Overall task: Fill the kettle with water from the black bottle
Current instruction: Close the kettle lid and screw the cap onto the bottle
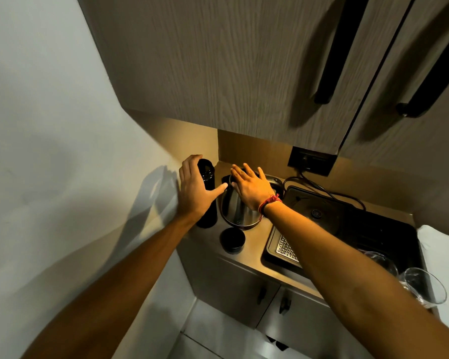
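Note:
A tall black bottle [207, 203] stands upright and uncapped at the left end of the counter. Its black cap [232, 240] lies on the counter in front of it. My left hand [196, 189] is spread around the bottle's left side, fingers apart, thumb reaching across its front, and I cannot tell whether it touches. Right beside the bottle sits a steel kettle [237, 211] with a black top. My right hand [250, 186] lies flat over the kettle's top with fingers spread, hiding the lid; a red thread is tied at the wrist.
A black induction cooktop [329, 216] and a black tray with a perforated metal grate [284, 248] lie to the right, with cables running to a wall socket [310, 161]. Clear glasses [423, 285] stand at the right. Wooden cabinets hang overhead; a wall closes the left side.

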{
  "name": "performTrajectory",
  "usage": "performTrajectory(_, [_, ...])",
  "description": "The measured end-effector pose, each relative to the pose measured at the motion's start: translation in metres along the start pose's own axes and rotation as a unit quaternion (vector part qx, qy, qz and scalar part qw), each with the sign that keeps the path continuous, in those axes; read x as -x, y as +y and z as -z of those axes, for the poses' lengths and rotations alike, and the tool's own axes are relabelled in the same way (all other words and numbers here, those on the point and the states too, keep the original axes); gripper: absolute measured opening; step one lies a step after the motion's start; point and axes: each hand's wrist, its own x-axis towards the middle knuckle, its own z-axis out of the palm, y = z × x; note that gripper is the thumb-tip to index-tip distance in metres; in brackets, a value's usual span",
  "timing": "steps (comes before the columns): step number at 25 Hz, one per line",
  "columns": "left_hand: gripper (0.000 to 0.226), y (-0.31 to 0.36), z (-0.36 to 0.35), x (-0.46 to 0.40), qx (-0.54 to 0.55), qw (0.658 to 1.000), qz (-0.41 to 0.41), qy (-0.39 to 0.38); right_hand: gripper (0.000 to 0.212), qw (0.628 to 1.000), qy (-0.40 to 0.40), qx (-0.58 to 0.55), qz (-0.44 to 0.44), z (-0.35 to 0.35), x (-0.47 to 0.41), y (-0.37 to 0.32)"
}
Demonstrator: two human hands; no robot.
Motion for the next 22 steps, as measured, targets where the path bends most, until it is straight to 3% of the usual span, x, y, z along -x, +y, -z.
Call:
performTrajectory(3, [0.107, -0.006, 0.001, 0.003, 0.023, 0.999, 0.040, -0.014, 0.054, 0.995, 0.075, 0.057, 0.029, 0.003, 0.015, -0.014])
performTrajectory(5, [0.112, -0.014, 0.004, 0.005, 0.042, 0.995, 0.083, -0.042, 0.052, 0.974, 0.142, 0.110, 0.139, -0.015, 0.038, -0.028])
performTrajectory(7, [0.110, -0.025, 0.007, 0.009, 0.053, 0.989, 0.106, -0.083, 0.050, 0.951, 0.095, 0.148, 0.255, -0.046, 0.064, -0.040])
performTrajectory(8, [0.108, -0.029, 0.007, 0.011, 0.063, 0.987, 0.109, -0.099, 0.053, 0.951, 0.040, 0.156, 0.265, -0.059, 0.074, -0.044])
performTrajectory(10, [0.102, -0.033, 0.007, 0.015, 0.080, 0.983, 0.119, -0.116, 0.062, 0.964, -0.039, 0.155, 0.214, -0.077, 0.083, -0.047])
performTrajectory(15, [0.092, -0.032, 0.004, 0.015, 0.114, 0.977, 0.136, -0.114, 0.074, 0.985, -0.095, 0.037, 0.139, -0.079, 0.079, -0.048])
performTrajectory(18, [0.087, -0.033, 0.005, 0.012, 0.117, 0.975, 0.145, -0.119, 0.074, 0.990, 0.029, -0.083, 0.111, -0.041, 0.064, -0.043])
performTrajectory(22, [0.079, -0.036, 0.009, 0.012, 0.142, 0.967, 0.158, -0.139, 0.079, 0.964, 0.170, -0.193, 0.064, 0.036, 0.024, -0.037])
